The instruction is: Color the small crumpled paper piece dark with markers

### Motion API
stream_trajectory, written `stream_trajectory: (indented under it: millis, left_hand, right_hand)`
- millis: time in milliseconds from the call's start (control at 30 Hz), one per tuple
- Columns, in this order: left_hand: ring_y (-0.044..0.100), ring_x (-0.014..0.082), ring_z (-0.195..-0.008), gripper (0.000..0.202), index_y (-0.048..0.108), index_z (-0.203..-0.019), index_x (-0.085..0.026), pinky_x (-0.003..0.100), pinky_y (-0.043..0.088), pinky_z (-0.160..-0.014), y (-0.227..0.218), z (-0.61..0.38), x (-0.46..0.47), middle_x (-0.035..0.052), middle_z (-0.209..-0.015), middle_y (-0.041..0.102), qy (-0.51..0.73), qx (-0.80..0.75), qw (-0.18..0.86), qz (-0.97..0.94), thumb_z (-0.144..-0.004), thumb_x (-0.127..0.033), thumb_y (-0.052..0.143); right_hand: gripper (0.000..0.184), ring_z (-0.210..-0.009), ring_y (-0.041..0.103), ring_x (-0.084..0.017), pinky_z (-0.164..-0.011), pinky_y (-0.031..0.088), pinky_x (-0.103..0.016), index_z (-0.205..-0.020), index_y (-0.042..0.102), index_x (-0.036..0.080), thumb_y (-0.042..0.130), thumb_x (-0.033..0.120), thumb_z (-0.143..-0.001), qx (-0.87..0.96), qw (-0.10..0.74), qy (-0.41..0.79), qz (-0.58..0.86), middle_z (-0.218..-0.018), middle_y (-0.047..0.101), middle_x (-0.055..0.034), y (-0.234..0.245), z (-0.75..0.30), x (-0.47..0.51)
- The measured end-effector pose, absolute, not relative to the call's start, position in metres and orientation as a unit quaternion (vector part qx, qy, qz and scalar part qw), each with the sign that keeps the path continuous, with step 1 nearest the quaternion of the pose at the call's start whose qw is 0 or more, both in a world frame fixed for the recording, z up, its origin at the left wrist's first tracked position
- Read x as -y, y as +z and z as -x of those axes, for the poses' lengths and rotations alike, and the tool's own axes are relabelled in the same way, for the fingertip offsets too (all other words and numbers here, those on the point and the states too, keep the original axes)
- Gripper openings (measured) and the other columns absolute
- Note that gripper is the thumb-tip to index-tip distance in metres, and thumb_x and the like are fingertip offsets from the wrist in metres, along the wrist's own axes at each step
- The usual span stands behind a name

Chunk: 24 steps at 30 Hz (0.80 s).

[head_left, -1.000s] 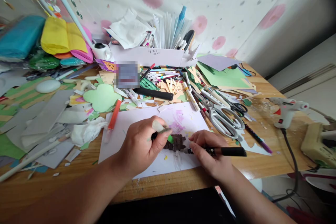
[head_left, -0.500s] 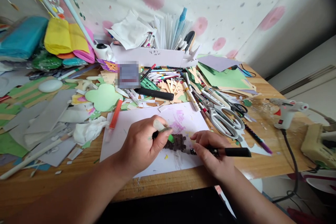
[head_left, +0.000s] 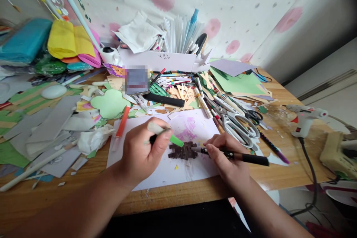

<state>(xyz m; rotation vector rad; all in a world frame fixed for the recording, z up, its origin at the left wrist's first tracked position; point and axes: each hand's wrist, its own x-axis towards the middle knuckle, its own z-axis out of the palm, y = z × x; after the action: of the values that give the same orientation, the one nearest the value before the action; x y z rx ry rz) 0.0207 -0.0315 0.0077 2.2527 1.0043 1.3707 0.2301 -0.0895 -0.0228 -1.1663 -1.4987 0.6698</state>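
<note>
My left hand (head_left: 147, 147) is closed around a pen-like stick (head_left: 177, 141) with a green end and a whitish, see-through end. A bit of something black shows under its fingers. My right hand (head_left: 227, 156) grips a black marker (head_left: 252, 158) with small pale dots, its tip pointing left at a dark brown patch (head_left: 182, 151) with jagged edges. Whether that patch is drawn or a separate piece, I cannot tell. It lies between both hands on a white sheet (head_left: 156, 178) that also bears pink scribbles (head_left: 188, 128).
Beyond the sheet lie scissors (head_left: 237, 124), a black-handled tool (head_left: 164, 99) and many loose markers. An orange marker (head_left: 122, 124) and crumpled tissue (head_left: 93, 139) are at the left, among paper scraps. A corded glue gun (head_left: 305, 119) stands at the right.
My left hand has drawn back to the left with the green-ended stick, uncovering more of the dark brown patch. My right hand and its marker have shifted only slightly.
</note>
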Motion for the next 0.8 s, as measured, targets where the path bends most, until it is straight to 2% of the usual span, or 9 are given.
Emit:
stream_trajectory:
  millis: [67,233,567,800]
  left_hand:
    - [0.058,0.0074,-0.058,0.012,0.054,-0.078,-0.018,0.018,0.046,-0.056,0.0086,-0.0191,0.0294,-0.0039,-0.067,0.06,0.482,-0.364,0.146,-0.784,-0.088,-0.014,0.048]
    - [0.055,0.0074,-0.053,0.013,0.053,-0.074,-0.019,0.018,0.044,-0.053,0.0089,-0.0215,0.0275,-0.0056,-0.061,0.057,0.434,-0.365,0.114,-0.816,-0.086,-0.014,0.05]
    - [0.055,0.0094,-0.053,0.013,0.053,-0.074,-0.02,0.02,0.044,-0.054,0.0085,-0.0238,0.0288,-0.005,-0.059,0.058,0.423,-0.358,0.104,-0.826,-0.086,-0.015,0.05]
    - [0.055,0.0082,-0.054,0.013,0.053,-0.074,-0.019,0.018,0.043,-0.056,0.008,-0.0228,0.0292,-0.0055,-0.06,0.057,0.418,-0.357,0.108,-0.828,-0.085,-0.012,0.052]
  right_hand:
    - [0.019,-0.052,0.046,-0.011,-0.049,0.037,-0.025,-0.068,0.05,0.021,0.06,0.018,-0.083,0.642,0.502,0.271,0.512,-0.059,0.051,0.0038,-0.0224,-0.229,0.087]
    - [0.019,-0.051,0.05,-0.011,-0.047,0.038,-0.024,-0.065,0.052,0.02,0.062,0.021,-0.081,0.67,0.46,0.233,0.534,-0.058,0.054,0.0019,-0.0203,-0.2257,0.0827]
    - [0.02,-0.05,0.052,-0.012,-0.047,0.04,-0.024,-0.064,0.051,0.02,0.063,0.022,-0.08,0.685,0.46,0.281,0.49,-0.057,0.056,0.0013,-0.0152,-0.2226,0.0825]
    - [0.021,-0.054,0.053,-0.014,-0.054,0.045,-0.028,-0.061,0.047,0.021,0.063,0.018,-0.075,0.692,0.445,0.425,0.377,-0.055,0.051,0.0021,-0.0161,-0.2275,0.0872]
